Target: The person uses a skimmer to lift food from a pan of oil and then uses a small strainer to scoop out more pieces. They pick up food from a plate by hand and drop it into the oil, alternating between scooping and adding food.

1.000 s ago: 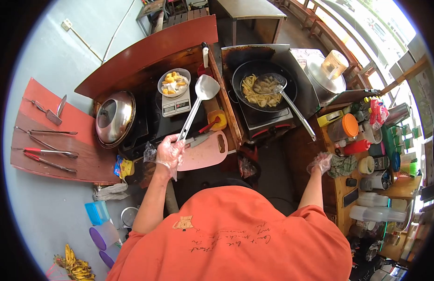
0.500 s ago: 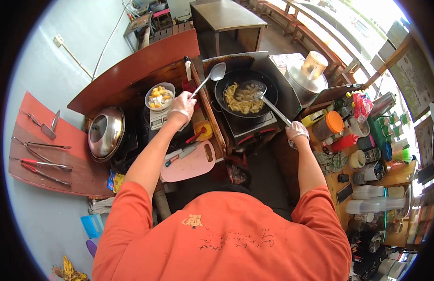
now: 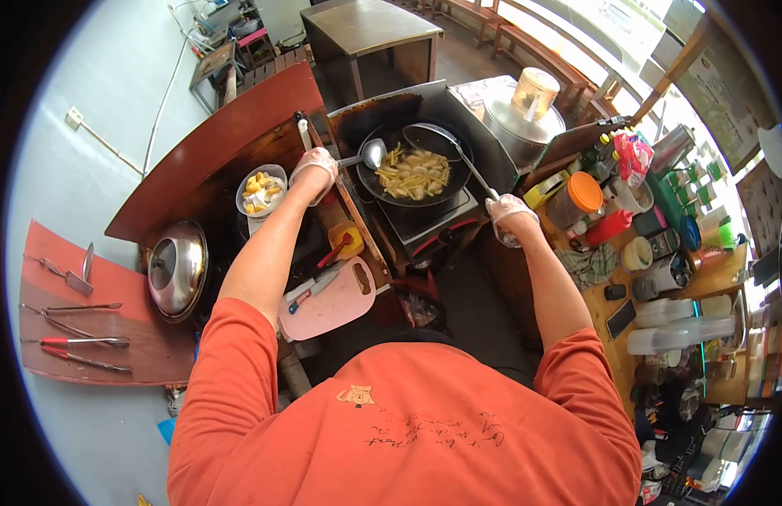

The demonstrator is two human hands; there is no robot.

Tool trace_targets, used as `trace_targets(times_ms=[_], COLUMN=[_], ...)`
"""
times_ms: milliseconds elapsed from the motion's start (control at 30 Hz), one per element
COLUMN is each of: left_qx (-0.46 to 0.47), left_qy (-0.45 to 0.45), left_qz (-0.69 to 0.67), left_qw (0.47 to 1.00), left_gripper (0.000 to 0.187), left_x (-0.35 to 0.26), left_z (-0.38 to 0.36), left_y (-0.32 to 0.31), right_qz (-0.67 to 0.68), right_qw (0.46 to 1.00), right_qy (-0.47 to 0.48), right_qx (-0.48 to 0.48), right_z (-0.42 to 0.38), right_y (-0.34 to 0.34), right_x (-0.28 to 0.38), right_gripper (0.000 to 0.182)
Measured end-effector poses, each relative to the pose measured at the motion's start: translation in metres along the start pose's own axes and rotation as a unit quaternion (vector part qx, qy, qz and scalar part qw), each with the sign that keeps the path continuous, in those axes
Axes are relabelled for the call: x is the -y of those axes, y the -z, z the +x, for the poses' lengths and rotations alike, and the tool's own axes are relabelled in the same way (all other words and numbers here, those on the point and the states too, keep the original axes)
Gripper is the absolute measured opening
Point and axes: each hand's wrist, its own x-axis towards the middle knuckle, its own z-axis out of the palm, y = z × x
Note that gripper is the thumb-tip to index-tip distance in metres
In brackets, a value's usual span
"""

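Note:
My left hand [image 3: 313, 173], in a clear plastic glove, is closed around the handle of a metal wok spatula [image 3: 373, 153]. Its rounded, dished head is over the left rim of the black wok [image 3: 460, 179]. Pale yellow strips of food [image 3: 412, 175] lie in bubbling oil inside. My right hand [image 3: 511, 221], gloved too, grips the long handle of a wire skimmer [image 3: 431, 137]. The skimmer's head is tilted over the far side of the wok, above the strips. Left of my left hand stands a white bowl [image 3: 241, 202] of yellow and white pieces.
A pink cutting board [image 3: 340, 308] bearing a knife lies in front, near a red-handled tool. A lidded pan [image 3: 178, 266] stands at left. A large lidded pot [image 3: 522, 126] is behind the wok at right. Jars and bottles crowd the wooden counter [image 3: 589, 291].
The skimmer has gone from lying on the strips to the wok's far side, tilted up. My left hand has moved the spatula head lower, to the wok's left rim. The view has shifted.

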Motion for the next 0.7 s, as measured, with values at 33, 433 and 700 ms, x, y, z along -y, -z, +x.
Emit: trace_targets(times_ms=[33,433,700], left_qx=[0.003,0.121,0.044], left_qy=[-0.004,0.126,0.112], left_qz=[0.003,-0.784,-0.787], left_qw=[1.000,0.596,0.605], left_gripper=[0.025,0.013,0.011], left_x=[0.002,-0.016,-0.024], left_z=[-0.004,-0.049,-0.059], left_y=[0.002,-0.038,-0.034], right_qz=[-0.004,0.414,0.429], right_qw=[1.000,0.876,0.861], right_qy=[0.006,-0.118,-0.151], right_qx=[0.024,0.218,0.228], right_z=[-0.008,-0.039,-0.042], right_y=[0.005,0.004,0.015], right_x=[0.003,-0.009,-0.011], right_gripper=[0.053,0.021,0.030])
